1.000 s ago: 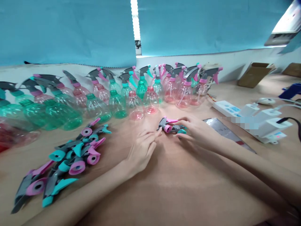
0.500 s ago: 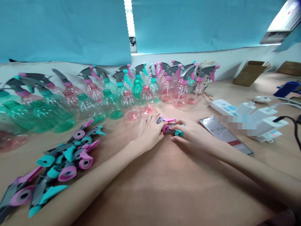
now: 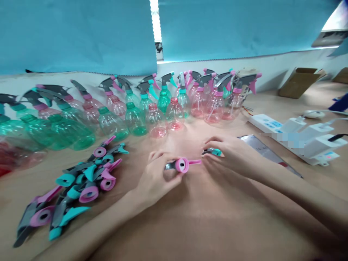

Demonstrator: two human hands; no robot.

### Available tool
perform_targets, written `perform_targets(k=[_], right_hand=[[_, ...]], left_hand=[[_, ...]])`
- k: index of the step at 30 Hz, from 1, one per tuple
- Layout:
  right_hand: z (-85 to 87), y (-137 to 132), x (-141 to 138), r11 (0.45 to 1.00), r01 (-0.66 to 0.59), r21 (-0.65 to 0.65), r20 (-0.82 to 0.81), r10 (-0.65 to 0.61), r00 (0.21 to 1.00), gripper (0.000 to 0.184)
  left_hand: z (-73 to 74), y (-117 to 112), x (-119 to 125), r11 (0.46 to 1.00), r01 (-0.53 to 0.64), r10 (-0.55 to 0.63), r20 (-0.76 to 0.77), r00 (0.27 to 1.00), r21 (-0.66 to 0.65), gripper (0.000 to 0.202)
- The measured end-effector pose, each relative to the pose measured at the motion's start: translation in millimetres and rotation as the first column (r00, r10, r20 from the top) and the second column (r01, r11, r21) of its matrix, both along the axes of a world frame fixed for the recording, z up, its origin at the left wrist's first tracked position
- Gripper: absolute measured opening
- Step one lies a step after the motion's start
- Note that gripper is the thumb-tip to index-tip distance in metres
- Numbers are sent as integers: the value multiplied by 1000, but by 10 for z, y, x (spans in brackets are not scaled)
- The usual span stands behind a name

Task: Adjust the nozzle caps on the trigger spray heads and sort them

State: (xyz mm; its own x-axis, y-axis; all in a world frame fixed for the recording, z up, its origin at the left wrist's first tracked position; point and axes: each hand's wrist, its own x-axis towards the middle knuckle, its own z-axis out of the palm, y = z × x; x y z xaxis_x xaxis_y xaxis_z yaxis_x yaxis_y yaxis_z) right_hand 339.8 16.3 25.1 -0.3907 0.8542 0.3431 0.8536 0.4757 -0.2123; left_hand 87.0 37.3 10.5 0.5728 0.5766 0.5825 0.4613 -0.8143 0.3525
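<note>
My left hand [image 3: 159, 179] is closed around a grey and pink trigger sprayer head [image 3: 182, 165], its pink collar facing me and its pink trigger pointing right. To the right, my right hand [image 3: 231, 154] grips a grey and teal trigger sprayer head [image 3: 214, 152], most of it hidden by the fingers. Left of my left arm lies a loose pile of sprayer heads [image 3: 89, 172], pink and teal with grey bodies. Behind the hands stand open-necked bottles, among them a clear pink bottle [image 3: 174, 114] and a green bottle [image 3: 135, 119].
Bottles fitted with sprayers, such as a pink one [image 3: 214, 107], line the wall. Beside my right forearm lies a phone [image 3: 268, 152]. A white power strip [image 3: 265, 123] with plugged-in chargers is at the right. Farther back stands an open cardboard box [image 3: 299, 83].
My hands have drawn apart. The left has come nearer and to the left with the pink sprayer head; the right holds the teal one slightly farther right. The view has shifted a little.
</note>
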Motion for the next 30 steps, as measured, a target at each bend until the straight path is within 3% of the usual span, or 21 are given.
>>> perform_targets(k=[3,8,16,20,25,30], right_hand=[[288,-91,-230,997,-75,-3,-50,75,996,16],[575,-158,-667,913,-406,-48,-129,397,908,18],[617,-63,-979,824,-508,-250,-64,509,858,16],[668,-55,-1016,805,-524,-277,-30,538,842,15],[638,-76,-1008,840,-513,-174,-62,511,857,15],[520,-98,-1036,866,-475,-154,-230,436,870,14]], left_hand=[[25,-152,-150,997,1,5,79,997,-72,22],[13,-274,-353,984,71,-43,170,984,-162,26],[-55,-280,-515,947,148,-91,204,975,-285,10],[-51,-252,-517,925,178,-107,219,970,-336,16],[-47,-247,-524,928,176,-106,221,970,-329,21],[-44,-248,-526,947,150,-98,190,977,-282,25]])
